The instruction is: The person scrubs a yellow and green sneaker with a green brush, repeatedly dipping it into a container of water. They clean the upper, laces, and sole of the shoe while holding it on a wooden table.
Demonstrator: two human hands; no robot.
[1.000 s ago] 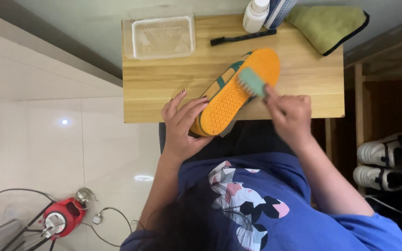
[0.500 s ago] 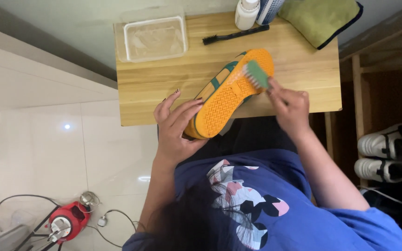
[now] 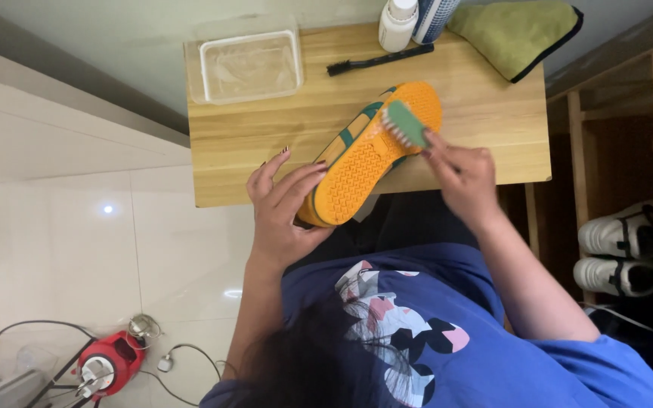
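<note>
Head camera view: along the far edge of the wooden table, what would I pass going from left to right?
Clear plastic tray → thin black brush → white bottle → green cloth. Nearer the person, the left hand steadies the orange-soled shoe while the right hand holds a green brush on its sole.

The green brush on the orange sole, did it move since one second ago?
Yes. The green brush in the right hand slid along the orange sole toward the toe, nearer the black brush.

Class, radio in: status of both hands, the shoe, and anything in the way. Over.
Left hand grips shoe at heel, sole up. Right hand holds green brush on sole's toe end. Nothing blocking; black brush lies apart.
</note>
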